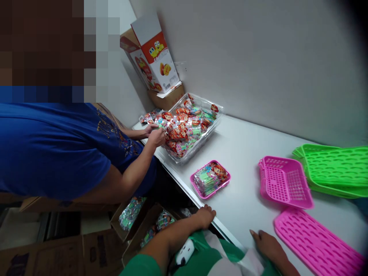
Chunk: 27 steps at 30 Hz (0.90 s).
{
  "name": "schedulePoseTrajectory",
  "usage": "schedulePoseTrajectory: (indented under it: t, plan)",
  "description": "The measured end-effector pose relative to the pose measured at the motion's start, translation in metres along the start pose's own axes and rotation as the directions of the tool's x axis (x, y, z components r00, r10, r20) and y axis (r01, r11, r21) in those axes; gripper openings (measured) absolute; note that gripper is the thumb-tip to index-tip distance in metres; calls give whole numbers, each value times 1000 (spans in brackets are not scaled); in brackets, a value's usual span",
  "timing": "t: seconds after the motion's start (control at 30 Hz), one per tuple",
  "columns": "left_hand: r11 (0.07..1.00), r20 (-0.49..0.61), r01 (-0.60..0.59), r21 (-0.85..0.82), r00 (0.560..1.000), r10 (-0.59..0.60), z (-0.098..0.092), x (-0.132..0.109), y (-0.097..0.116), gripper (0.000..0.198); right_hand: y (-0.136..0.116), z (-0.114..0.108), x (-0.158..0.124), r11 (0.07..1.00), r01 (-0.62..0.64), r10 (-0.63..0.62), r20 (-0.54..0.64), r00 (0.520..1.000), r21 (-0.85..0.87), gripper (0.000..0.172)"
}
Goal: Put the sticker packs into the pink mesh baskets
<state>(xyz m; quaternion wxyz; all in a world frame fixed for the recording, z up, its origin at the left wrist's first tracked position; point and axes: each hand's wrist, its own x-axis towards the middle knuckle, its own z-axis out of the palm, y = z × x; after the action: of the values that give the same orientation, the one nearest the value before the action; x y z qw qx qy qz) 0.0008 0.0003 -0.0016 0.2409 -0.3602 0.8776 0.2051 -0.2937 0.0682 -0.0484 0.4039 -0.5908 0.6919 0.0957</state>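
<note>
My left hand point(206, 216) rests on the front edge of the white table point(241, 138), fingers loosely bent and nothing held. Just beyond it is a small pink basket point(211, 179) filled with clear packets that have green sticks and a red-haired cartoon figure. My right hand point(268, 247) lies low over the table edge, thumb and forefinger apart, holding nothing. Beside it is a flat pink slotted plastic panel point(316, 241). An unfilled pink basket point(283, 182) sits tilted behind that panel.
Green slotted baskets or panels point(336, 168) are stacked at right. A co-worker in a blue shirt point(57, 153) handles packets by a large clear tray point(198, 143). Behind stands a printed carton point(161, 61). Open boxes point(135, 245) with packets are below the table.
</note>
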Motion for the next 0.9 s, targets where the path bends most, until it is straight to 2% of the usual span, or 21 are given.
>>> schedulePoseTrajectory:
  t: [0.4,0.9]
  plan:
    - [1000,25,4,-1,1000,-4,-8,-4,2,43,-1,-1,-1,1000,7,-7,-18,1000,10,49]
    - [1000,0,-2,4,1000,2,-2,-1,1,43,-4,-5,-4,1000,4,-4,-9,1000,-8,51]
